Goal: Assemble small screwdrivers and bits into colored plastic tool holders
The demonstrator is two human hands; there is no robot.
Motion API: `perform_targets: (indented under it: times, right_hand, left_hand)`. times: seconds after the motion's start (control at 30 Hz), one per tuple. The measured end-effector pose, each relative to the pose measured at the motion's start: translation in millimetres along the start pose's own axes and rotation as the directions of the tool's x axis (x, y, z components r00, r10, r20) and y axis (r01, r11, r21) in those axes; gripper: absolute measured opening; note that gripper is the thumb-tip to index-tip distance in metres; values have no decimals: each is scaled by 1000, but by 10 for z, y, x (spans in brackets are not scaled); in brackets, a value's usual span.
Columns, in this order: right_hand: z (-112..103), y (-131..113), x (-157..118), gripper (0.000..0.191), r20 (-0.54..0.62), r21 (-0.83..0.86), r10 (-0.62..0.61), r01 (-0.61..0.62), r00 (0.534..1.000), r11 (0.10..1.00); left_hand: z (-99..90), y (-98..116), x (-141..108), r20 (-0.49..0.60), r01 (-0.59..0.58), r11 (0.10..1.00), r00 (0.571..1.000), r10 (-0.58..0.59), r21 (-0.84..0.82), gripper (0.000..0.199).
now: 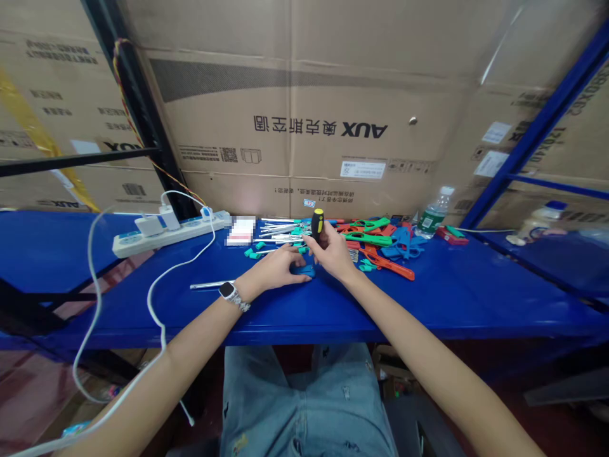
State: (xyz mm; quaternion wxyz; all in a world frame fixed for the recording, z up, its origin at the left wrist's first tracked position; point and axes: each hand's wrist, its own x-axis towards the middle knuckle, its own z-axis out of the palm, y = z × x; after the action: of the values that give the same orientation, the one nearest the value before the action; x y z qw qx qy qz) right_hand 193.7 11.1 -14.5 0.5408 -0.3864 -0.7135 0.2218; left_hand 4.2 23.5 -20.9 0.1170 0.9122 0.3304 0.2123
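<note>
My right hand (333, 252) grips a screwdriver by its black-and-yellow handle (317, 223), which stands upright; the tip is hidden behind my fingers. Just left of it, my left hand (276, 266) has its fingers curled about a blue plastic piece (304, 271) low on the blue table (285, 314). Part of that piece is covered by the hand. Behind both hands lie several metal rods (280, 228) and small green plastic parts (254, 252). Green plastic handles (368, 239) and orange ones (392, 265) are piled to the right of my right hand.
A white power strip (171, 235) with plugs and loose cables lies at the left. One metal tube (209, 285) rests beside my left wrist. Blue clip-like parts (406, 243), a clear bottle (434, 212) and a red box (451, 235) are at the right. Cardboard (304, 89) rises behind.
</note>
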Motion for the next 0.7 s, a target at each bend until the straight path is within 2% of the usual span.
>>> perform_targets:
  times: [0.13,0.33,0.43,0.5,0.53,0.63,0.7]
  right_hand:
    - [-1,33,-1,36,-21,28,24,-23,1000,999]
    - [18,61,11,37,-29,-20,25,-26,999,999]
    - [20,70,11,37,-26,-11,22,-23,999,1000]
    - [17,72,12,37,-5,9,21,-21,1000,1000]
    - [14,71,15,37,7,19,19,-19,1000,1000]
    - [9,72,27,40,13,23,15,-15,1000,1000]
    - [11,78,37,42,2,2,34,-34,999,999]
  left_hand:
    - [-13,7,13,23,9,1000,1000,-9,-3,27]
    - [-3,-33,3,-26,-28,999,999,27,-19,28]
    - [-158,2,41,-185,-85,992,980,66,-96,35]
    - [-318,77,130,-375,-110,977,926,34,-183,37]
    - [-393,128,194,-431,-108,968,902,0,-226,37]
    - [-510,289,422,-464,-132,949,886,-17,-287,33]
    - [-470,364,555,-495,-146,946,868,-17,-289,31]
